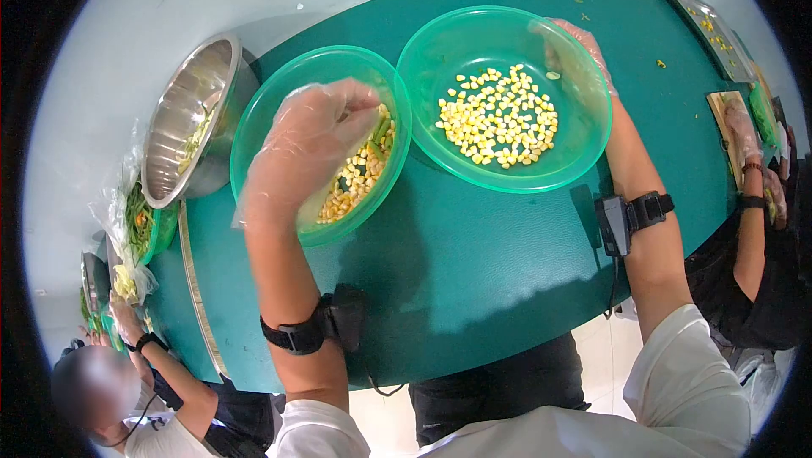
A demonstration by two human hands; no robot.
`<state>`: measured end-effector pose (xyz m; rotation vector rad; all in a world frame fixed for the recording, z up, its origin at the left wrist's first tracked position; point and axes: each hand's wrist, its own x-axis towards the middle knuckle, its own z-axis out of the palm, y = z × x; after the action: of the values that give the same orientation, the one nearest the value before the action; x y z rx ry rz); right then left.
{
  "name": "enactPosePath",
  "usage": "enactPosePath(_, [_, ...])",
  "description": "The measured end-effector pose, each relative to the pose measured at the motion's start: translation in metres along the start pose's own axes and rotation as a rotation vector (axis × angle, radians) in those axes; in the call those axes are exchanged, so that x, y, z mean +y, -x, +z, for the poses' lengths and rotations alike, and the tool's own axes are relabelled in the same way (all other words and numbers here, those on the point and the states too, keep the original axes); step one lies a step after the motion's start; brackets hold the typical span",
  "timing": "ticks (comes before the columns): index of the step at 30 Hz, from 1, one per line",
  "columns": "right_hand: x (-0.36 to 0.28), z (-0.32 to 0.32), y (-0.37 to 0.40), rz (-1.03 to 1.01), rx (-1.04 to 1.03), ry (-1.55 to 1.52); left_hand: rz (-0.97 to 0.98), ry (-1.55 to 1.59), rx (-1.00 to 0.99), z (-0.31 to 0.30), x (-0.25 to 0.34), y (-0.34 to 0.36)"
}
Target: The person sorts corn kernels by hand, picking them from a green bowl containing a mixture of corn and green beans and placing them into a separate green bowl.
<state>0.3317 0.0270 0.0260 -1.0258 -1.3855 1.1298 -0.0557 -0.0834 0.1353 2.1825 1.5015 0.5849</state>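
Note:
My left hand (pixel 309 145), in a clear plastic glove, is over the left green bowl (pixel 254 120). Its fingers are curled together near the inner right wall, and anything between them is hidden. Below it lie yellow corn kernels (pixel 351 183) and some green vegetable pieces (pixel 378 145). My gloved right hand (pixel 584 45) grips the far right rim of the right green bowl (pixel 414 111), with the thumb inside the wall. Loose corn kernels (pixel 499 120) are spread over that bowl's bottom. The two bowls stand side by side, their rims touching or nearly so.
A steel bowl (pixel 161 145) with pale shreds stands tilted-looking at the left. Behind it sits a green basket (pixel 161 234) of vegetables. A metal tray (pixel 715 39) and a cutting board (pixel 723 141) lie at the right. People work at both sides of the green table (pixel 482 263).

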Motion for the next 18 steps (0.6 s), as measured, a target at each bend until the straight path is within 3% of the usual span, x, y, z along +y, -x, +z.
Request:
enactPosePath(4, [-0.001,-0.003,0.0,0.006,-0.021,0.033,-0.175,-0.145,-0.157,-0.007,-0.009,0.005])
enactPosePath(7, [-0.004,0.001,0.003,-0.065,0.005,0.152,-0.251,-0.222,-0.152,-0.01,-0.019,0.009])
enactPosePath(10, [0.0,0.0,0.002,-0.043,-0.019,0.049,-0.353,-0.208,-0.163,-0.012,-0.026,0.013])
enactPosePath(13, [-0.002,-0.003,0.0,-0.004,-0.024,0.068,-0.255,-0.23,-0.25,-0.005,-0.037,0.011])
enactPosePath(18, [-0.004,0.0,0.003,-0.042,0.005,0.15,-0.308,-0.307,-0.19,0.005,-0.025,0.01])
